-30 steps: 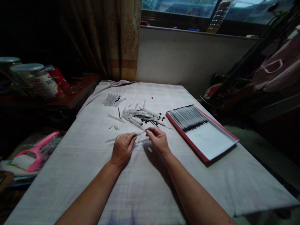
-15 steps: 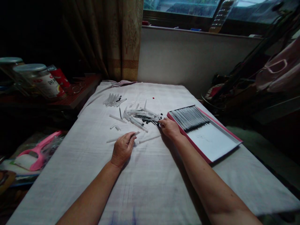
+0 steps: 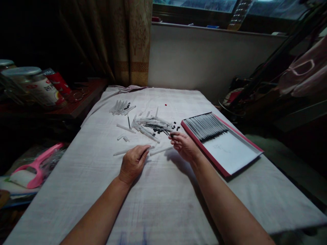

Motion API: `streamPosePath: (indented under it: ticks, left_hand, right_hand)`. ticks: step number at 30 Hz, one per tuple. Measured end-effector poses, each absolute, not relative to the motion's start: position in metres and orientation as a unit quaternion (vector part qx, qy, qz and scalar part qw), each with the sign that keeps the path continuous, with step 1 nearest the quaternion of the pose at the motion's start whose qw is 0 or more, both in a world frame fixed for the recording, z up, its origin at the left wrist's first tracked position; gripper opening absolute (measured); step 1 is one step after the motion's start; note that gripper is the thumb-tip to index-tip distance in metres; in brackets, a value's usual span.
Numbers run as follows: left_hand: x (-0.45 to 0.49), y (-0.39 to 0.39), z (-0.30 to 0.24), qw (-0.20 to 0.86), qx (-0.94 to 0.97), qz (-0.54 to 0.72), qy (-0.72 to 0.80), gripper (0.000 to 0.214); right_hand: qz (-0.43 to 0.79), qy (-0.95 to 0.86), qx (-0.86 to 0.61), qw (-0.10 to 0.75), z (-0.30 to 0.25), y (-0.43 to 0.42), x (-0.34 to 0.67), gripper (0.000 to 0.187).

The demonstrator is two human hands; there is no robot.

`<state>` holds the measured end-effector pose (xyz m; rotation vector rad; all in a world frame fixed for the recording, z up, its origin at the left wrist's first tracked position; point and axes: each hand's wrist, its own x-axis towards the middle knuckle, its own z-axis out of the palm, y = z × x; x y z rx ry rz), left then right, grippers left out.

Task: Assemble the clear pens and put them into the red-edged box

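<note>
black cap [image 3: 171, 135] in right hand [image 3: 185, 147]

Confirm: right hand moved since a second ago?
Yes. The right hand went from beside the left hand, which pinches a tube, away toward the tray, at the pile.

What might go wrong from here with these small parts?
The right hand pinches a tiny black cap in dim light; it may slip and vanish among the loose pile.
The tray lies near the table edge, close to the right forearm; a bump could spill its pens.
The clear tube in the left hand might roll if released.
</note>
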<state>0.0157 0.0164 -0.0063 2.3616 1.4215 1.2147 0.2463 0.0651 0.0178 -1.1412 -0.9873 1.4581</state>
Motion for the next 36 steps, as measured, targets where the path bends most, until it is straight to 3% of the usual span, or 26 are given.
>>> streamPosePath:
  ticks: [4, 12, 22, 36]
  left_hand:
    - [0.019, 0.013, -0.001, 0.048, 0.801, 0.396, 0.446, 0.025]
    - [0.019, 0.011, 0.001, 0.032, 0.806, 0.396, 0.438, 0.024]
    - [0.02, 0.011, 0.001, 0.026, 0.809, 0.381, 0.448, 0.025]
    - [0.021, 0.01, 0.0, 0.026, 0.815, 0.374, 0.442, 0.024]
  right_hand:
    - [0.737, -0.268, -0.382, 0.489, 0.021, 0.039, 0.231, 0.022]
    - [0.792, -0.214, -0.318, 0.475, 0.022, 0.034, 0.227, 0.027]
    - [0.766, -0.271, -0.33, 0.481, 0.014, 0.035, 0.225, 0.035]
    - [0.643, -0.392, -0.427, 0.501, 0.009, 0.026, 0.205, 0.026]
